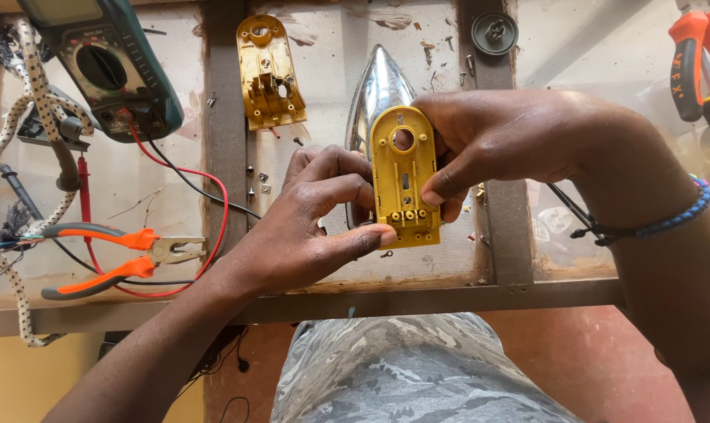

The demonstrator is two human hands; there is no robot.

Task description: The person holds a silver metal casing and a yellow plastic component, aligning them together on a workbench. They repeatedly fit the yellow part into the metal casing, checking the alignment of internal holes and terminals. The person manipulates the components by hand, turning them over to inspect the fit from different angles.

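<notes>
Both hands hold a yellow plastic cover piece (404, 178) upright over the table. My left hand (308, 219) grips its lower left edge with thumb and fingers. My right hand (496, 145) pinches its right side, thumb on the front face. Right behind the piece lies a shiny metal iron soleplate (378, 86), point away from me. A second yellow plastic housing part (267, 72) lies flat further back on the left.
A green multimeter (104, 66) with red and black leads sits at the back left, beside a speckled fabric cord (38, 102). Orange-handled pliers (124, 258) lie at left. A black round knob (494, 33) and small screws (257, 184) lie about. Orange and yellow tool handles (704, 70) hang at right.
</notes>
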